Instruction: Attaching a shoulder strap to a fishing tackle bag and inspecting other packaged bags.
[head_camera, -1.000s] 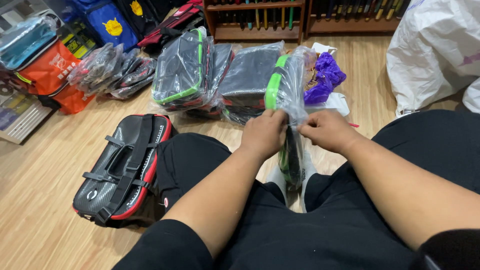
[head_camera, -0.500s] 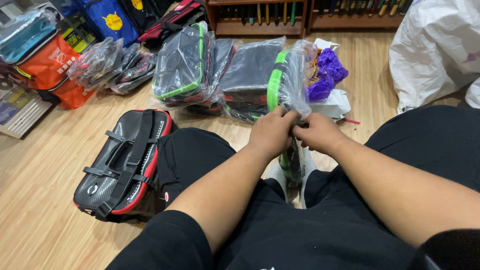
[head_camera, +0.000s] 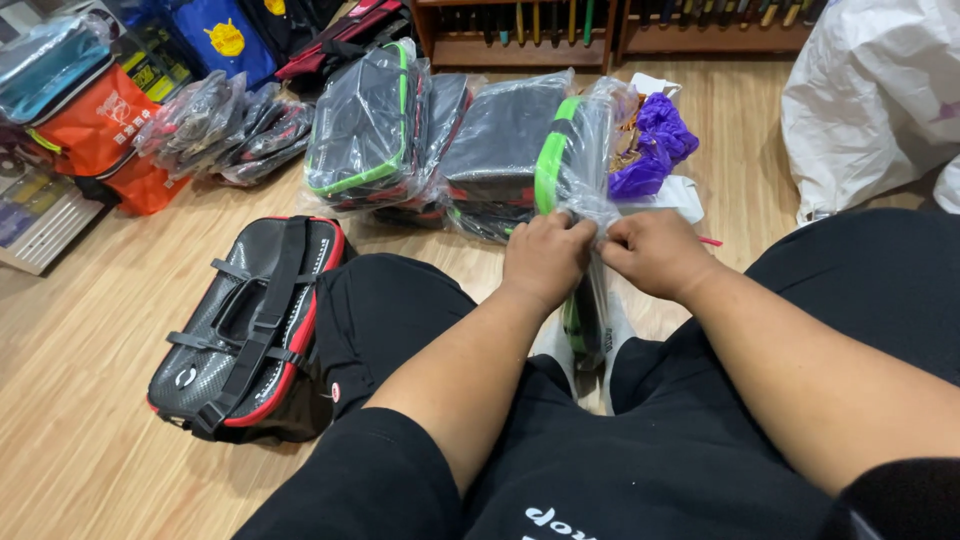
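Observation:
I sit on a wooden floor with a black bag with green trim (head_camera: 568, 160) standing upright between my legs, wrapped in a clear plastic cover. My left hand (head_camera: 545, 255) and my right hand (head_camera: 655, 252) meet at the near edge of that cover, both pinching the plastic film. The lower part of the bag is hidden between my knees and behind my hands.
A black and red bag (head_camera: 250, 320) lies flat by my left knee. Several plastic-wrapped bags (head_camera: 370, 130) lean in a row ahead. An orange bag (head_camera: 110, 130), a purple bundle (head_camera: 655, 145), a large white sack (head_camera: 870, 100) and a wooden shelf (head_camera: 520, 30) surround them.
My hands have drawn closer together on the plastic cover. The view has shifted slightly; the bag stays upright between my legs.

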